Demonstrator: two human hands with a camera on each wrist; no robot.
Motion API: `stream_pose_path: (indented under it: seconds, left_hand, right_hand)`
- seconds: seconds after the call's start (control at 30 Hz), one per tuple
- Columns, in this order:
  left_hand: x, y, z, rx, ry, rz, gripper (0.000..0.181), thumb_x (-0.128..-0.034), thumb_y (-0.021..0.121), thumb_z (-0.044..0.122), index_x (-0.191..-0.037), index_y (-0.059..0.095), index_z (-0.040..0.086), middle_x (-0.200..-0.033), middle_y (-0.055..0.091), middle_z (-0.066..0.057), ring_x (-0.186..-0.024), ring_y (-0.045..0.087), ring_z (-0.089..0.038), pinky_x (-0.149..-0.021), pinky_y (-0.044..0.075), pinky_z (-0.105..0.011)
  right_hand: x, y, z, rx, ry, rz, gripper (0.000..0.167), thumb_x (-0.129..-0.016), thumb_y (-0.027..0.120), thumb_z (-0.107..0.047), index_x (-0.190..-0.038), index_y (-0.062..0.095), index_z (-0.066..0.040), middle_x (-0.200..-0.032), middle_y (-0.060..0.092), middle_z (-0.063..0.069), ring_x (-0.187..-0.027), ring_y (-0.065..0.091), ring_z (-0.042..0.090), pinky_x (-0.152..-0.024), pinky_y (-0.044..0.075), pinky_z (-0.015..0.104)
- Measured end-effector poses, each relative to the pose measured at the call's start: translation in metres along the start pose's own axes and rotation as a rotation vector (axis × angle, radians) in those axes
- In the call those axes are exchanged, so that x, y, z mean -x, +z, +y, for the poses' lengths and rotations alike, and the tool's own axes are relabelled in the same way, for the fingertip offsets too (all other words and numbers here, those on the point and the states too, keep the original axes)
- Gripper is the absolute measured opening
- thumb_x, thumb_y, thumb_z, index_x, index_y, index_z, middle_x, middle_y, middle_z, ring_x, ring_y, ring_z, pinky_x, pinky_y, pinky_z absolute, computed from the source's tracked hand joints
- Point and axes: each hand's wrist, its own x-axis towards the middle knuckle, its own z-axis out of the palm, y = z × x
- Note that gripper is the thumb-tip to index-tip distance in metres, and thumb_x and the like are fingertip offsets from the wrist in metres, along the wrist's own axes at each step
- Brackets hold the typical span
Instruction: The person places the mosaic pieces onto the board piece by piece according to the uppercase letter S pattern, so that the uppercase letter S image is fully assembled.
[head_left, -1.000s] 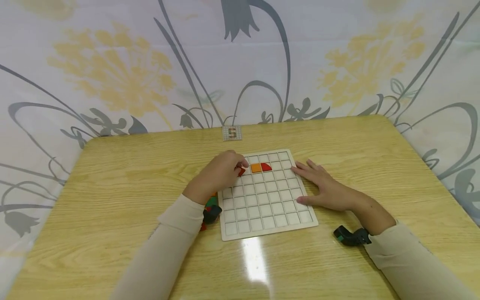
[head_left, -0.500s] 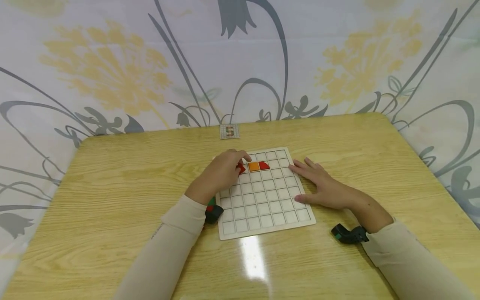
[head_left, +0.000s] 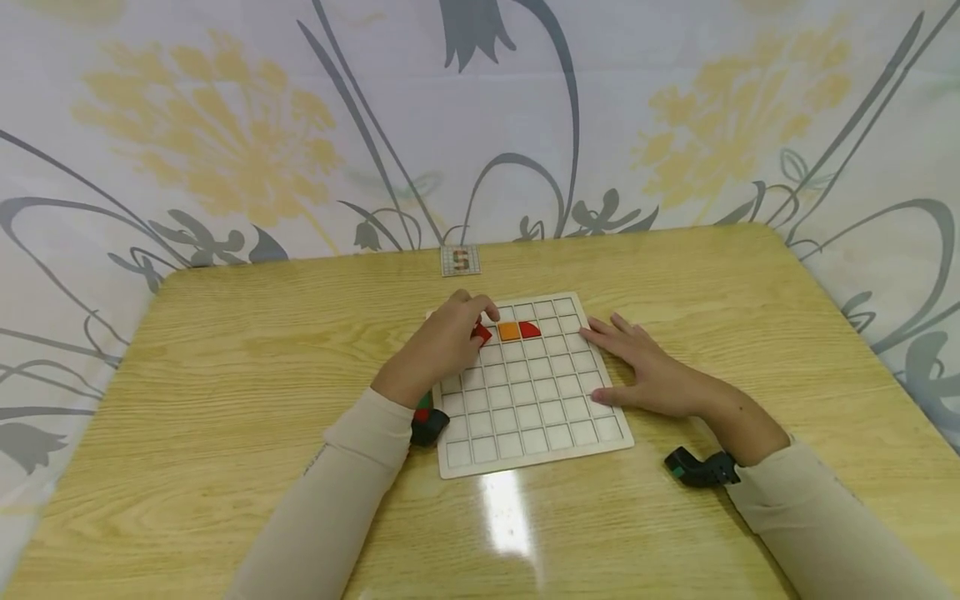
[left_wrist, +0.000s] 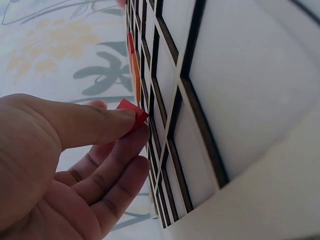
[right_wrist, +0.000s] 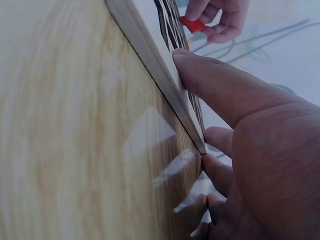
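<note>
A white gridded board [head_left: 536,442] lies on the table. In its second row from the far edge sit an orange square tile [head_left: 508,332] and, touching its right side, a red tile with one rounded corner [head_left: 529,330]. My left hand [head_left: 438,342] is over the board's far left part and pinches a red tile [left_wrist: 131,112] between thumb and fingers, tilted, close to the grid. Its full outline is partly covered by the thumb. My right hand [head_left: 645,371] rests along the board's right edge, fingers spread, with the thumb on the border.
Green and red pieces [head_left: 423,404] lie left of the board, mostly hidden under my left wrist. A small card [head_left: 461,260] with a coloured S-like pattern on a grid lies near the table's back edge. A patterned cloth [head_left: 480,125] hangs behind the table.
The red tile in my left hand has turned a little between the fingers and shows more of its face. My right hand stays at the board's edge. The head view has shifted slightly.
</note>
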Motion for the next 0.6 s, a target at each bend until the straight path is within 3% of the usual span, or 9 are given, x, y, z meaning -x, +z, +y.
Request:
stream_pose_path:
  seconds: [0.27, 0.47, 0.6]
  left_hand:
    - [0.0004, -0.0012, -0.0004, 0.008, 0.007, 0.043, 0.021, -0.0964, 0.061, 0.002, -0.115, 0.061, 0.012, -0.107, 0.055, -0.008, -0.091, 0.054, -0.023, -0.077, 0.049, -0.032]
    - [-0.0012, 0.0005, 0.0004, 0.008, -0.032, 0.003, 0.029, -0.0974, 0.060, 0.003, -0.124, 0.063, 0.013, -0.106, 0.056, -0.007, -0.089, 0.054, -0.021, -0.077, 0.049, -0.031]
    - [-0.0019, 0.0000, -0.0001, 0.002, -0.040, 0.012, 0.029, -0.0975, 0.060, 0.003, -0.125, 0.064, 0.013, -0.104, 0.057, -0.007, -0.088, 0.053, -0.022, -0.076, 0.047, -0.031]
  right_hand:
    - [-0.0002, -0.0008, -0.0002, -0.005, -0.003, 0.000, 0.088, -0.091, 0.072, -0.042, -0.160, 0.024, -0.015, -0.169, 0.009, 0.012, -0.154, -0.009, 0.041, -0.118, -0.004, 0.069]
    - [0.0004, -0.0003, 0.0000, -0.004, 0.000, -0.002, 0.088, -0.091, 0.072, -0.042, -0.160, 0.024, -0.015, -0.169, 0.009, 0.013, -0.154, -0.009, 0.041, -0.118, -0.004, 0.068]
    - [0.0003, -0.0014, -0.0009, -0.001, 0.001, 0.000, 0.088, -0.091, 0.071, -0.043, -0.160, 0.024, -0.016, -0.169, 0.009, 0.012, -0.154, -0.009, 0.041, -0.117, -0.003, 0.070]
